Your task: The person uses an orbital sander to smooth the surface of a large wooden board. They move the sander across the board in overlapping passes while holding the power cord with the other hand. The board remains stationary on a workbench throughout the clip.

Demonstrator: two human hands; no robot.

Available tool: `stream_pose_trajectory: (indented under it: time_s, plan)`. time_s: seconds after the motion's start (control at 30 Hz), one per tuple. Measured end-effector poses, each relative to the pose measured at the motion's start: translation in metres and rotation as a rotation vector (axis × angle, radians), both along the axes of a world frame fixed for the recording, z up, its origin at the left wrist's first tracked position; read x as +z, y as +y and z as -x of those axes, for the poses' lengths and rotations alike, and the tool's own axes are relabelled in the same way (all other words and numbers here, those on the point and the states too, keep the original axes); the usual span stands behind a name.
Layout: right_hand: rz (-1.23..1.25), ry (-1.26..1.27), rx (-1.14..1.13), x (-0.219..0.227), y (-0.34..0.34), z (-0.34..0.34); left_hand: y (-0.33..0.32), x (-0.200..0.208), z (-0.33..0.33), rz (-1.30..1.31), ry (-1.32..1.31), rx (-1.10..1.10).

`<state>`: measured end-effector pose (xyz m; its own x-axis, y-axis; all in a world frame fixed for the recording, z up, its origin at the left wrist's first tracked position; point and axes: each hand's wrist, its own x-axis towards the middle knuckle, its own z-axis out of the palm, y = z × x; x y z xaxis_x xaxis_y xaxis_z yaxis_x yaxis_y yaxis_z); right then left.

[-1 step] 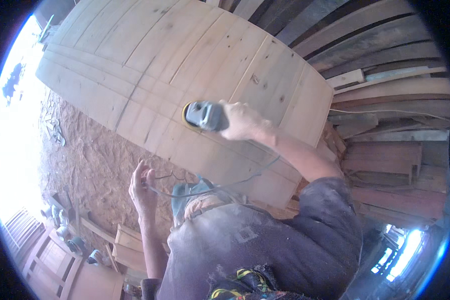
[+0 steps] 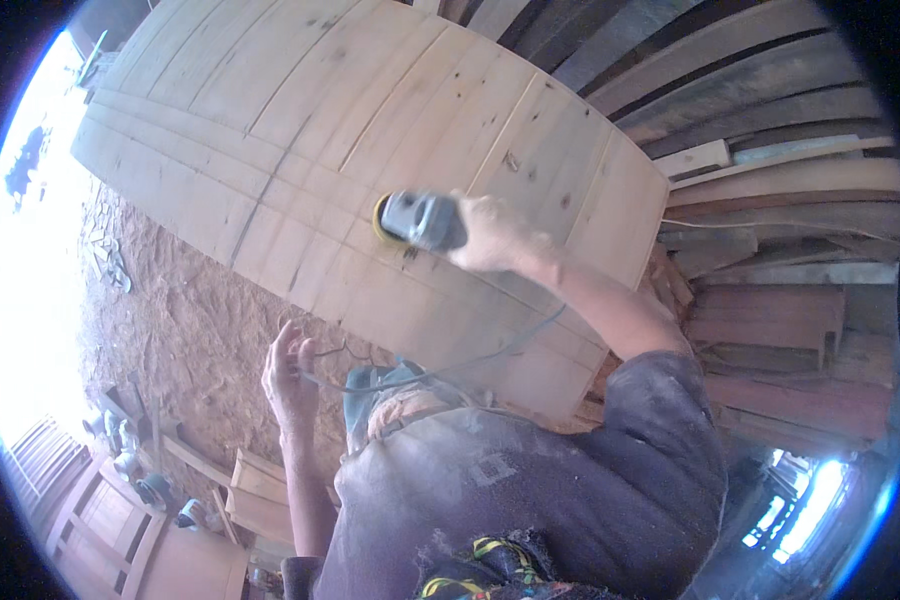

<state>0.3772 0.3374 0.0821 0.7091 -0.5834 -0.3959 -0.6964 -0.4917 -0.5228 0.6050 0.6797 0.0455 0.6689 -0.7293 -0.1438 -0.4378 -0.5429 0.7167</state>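
Observation:
My right hand (image 2: 495,235) is wrapped round the rear of a grey power sander (image 2: 420,220) with a yellow rim at its front. The sander rests on a large panel of pale wooden boards (image 2: 370,120), near the edge closest to me. To the left, off the panel's edge, my left hand (image 2: 290,375) is closed round a dark power cord (image 2: 390,385). That cord runs past my waist and over the panel toward my right forearm. Fingers of the right hand are partly hidden behind the tool.
Long timber planks (image 2: 710,100) are stacked along the right and far right. Below the panel's left edge lies a brown, uneven dirt floor (image 2: 190,290). Wooden frames (image 2: 110,530) and small tools (image 2: 130,460) sit at the lower left. A thin pale cable (image 2: 770,222) crosses the planks.
The sander has slid a little to the right across the panel with my right hand. My left hand has shifted very slightly, still round the cord.

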Motion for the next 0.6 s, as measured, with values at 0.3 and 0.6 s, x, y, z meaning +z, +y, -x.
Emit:
stream_pose_trajectory:
  time_s: [0.3, 0.6]
  plan:
    - [0.101, 0.075, -0.258, 0.006, -0.194, 0.039, -0.049, -0.006, 0.029, -0.066, 0.16, 0.019]
    - [-0.019, 0.06, -0.29, 0.005, -0.209, 0.037, -0.051, -0.009, 0.008, -0.089, -0.003, 0.06]
